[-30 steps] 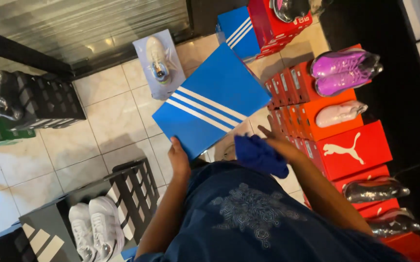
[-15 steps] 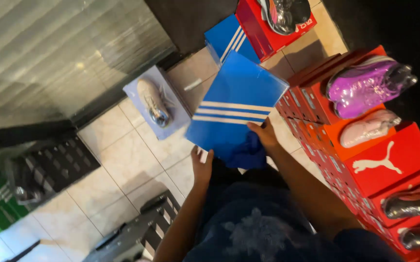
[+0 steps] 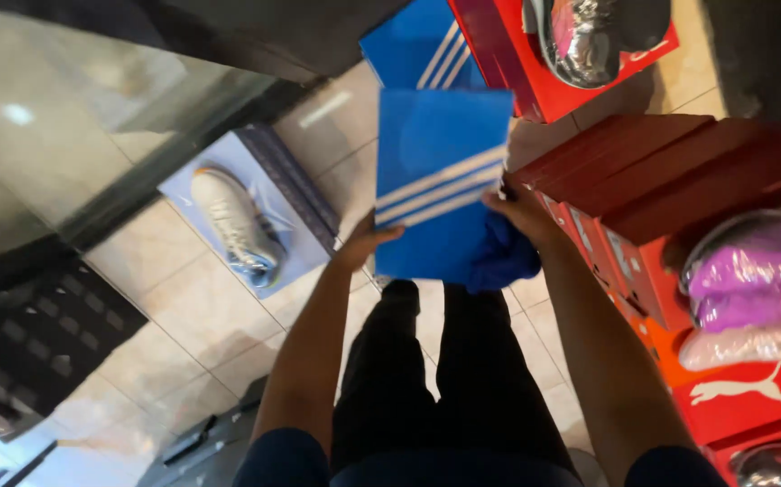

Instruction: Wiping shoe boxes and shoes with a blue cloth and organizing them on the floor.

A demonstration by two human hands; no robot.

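Two hands carry one blue striped shoebox [image 3: 440,176] flat above the tiled floor [image 3: 183,298]: left hand [image 3: 365,243] grips its near-left edge, right hand [image 3: 521,212] clamps the right edge together with a blue cloth [image 3: 503,261]. Beyond sits another blue box [image 3: 413,50] and red boxes [image 3: 643,171].

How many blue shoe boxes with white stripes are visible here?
2. One blue striped box is held between the left hand and right hand; another blue box lies on the floor beyond. Others may be hidden.
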